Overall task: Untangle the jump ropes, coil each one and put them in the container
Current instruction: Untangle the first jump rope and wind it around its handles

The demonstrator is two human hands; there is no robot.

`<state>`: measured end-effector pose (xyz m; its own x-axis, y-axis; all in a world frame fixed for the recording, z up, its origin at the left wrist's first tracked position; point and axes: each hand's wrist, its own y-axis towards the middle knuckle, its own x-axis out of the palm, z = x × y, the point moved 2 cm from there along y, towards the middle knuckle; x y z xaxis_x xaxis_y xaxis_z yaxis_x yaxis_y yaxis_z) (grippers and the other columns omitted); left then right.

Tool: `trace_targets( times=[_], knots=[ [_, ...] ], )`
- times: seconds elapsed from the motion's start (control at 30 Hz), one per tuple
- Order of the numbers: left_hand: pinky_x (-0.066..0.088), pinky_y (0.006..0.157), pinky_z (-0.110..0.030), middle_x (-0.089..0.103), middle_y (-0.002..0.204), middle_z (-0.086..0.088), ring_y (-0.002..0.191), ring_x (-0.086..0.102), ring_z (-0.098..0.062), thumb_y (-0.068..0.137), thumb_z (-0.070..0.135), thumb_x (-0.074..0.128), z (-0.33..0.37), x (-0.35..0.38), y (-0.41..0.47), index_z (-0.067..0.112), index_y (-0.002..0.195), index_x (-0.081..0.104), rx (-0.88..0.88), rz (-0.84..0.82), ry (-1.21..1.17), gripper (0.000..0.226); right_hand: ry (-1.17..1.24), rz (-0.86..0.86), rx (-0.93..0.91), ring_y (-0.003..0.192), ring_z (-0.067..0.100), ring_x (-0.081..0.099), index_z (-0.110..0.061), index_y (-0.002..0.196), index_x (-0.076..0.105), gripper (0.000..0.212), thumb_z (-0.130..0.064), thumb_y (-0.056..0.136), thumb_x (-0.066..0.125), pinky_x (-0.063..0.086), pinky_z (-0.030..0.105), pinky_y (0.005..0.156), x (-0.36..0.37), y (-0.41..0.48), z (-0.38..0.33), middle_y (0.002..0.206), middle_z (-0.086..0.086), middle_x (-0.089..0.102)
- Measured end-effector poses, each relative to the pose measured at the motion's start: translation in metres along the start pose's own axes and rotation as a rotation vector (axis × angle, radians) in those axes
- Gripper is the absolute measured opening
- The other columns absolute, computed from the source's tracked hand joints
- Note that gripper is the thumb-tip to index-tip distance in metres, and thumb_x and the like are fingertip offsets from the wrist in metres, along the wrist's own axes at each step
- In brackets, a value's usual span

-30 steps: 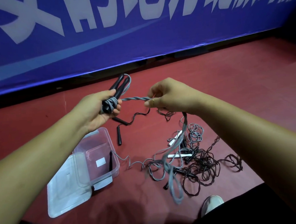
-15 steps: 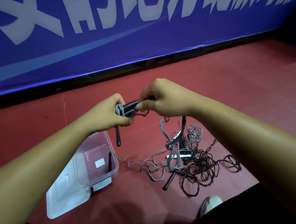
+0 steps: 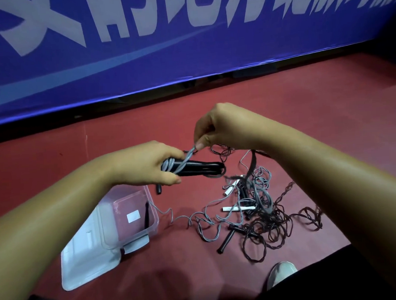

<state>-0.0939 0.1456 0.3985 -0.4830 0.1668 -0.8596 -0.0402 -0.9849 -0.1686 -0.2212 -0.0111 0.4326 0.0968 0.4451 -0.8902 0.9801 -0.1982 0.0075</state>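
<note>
My left hand (image 3: 145, 164) grips a pair of black jump rope handles (image 3: 200, 169), which lie level and point right, with grey cord (image 3: 170, 165) wound round their left end. My right hand (image 3: 223, 128) pinches the free run of that grey cord just above the handles. On the red floor below lies a tangle of ropes (image 3: 260, 213): grey cord, dark brown cord, white handles (image 3: 239, 208) and a black handle (image 3: 227, 240). A clear plastic container (image 3: 127, 217) stands open at lower left, with a black handle leaning inside it.
The container's clear lid (image 3: 88, 258) lies flat against its left side. A blue banner (image 3: 187, 47) runs along the back of the red floor (image 3: 305, 112). The toe of a grey shoe (image 3: 280, 274) shows at the bottom right.
My right hand has carried the grey cord across the handles and lifted it up, adding a turn. My left hand has dropped lower and turned the handles level, pointing right.
</note>
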Motion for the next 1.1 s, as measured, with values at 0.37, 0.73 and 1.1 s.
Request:
trace_targets(
  times=[0.37,0.73,1.1],
  knots=[
    [0.046,0.051,-0.024,0.067,0.081,-0.017,0.059,0.057,-0.022,0.081,0.005,0.071,-0.005,0.003,-0.008,0.038,0.139,0.050,0.030,0.168,-1.070,0.070,0.712,-0.096,0.091,0.071,0.016,0.066,0.005,0.110,0.069,0.019,-0.005,0.094,0.064,0.052,0.021,0.067,0.021,-0.007,0.024,0.082,0.006,0.072],
    [0.043,0.049,-0.020,0.065,0.076,-0.008,0.060,0.056,-0.016,0.090,0.009,0.059,-0.014,-0.012,0.002,0.007,0.100,0.054,-0.105,0.585,-1.311,0.010,0.855,-0.076,0.232,0.051,0.013,0.030,-0.013,0.097,0.053,0.006,-0.013,0.099,0.059,0.025,0.024,0.046,0.040,0.003,0.016,0.066,0.006,0.040],
    [0.048,0.051,-0.021,0.073,0.102,-0.017,0.065,0.065,-0.014,0.094,0.005,0.059,-0.041,-0.009,0.009,-0.001,0.116,0.051,-0.320,0.709,-1.302,0.024,0.191,-0.036,0.189,0.045,0.006,0.039,-0.011,0.086,0.073,0.030,-0.028,0.102,0.054,0.035,0.023,0.051,0.020,-0.005,0.000,0.061,-0.001,0.048]
  ],
)
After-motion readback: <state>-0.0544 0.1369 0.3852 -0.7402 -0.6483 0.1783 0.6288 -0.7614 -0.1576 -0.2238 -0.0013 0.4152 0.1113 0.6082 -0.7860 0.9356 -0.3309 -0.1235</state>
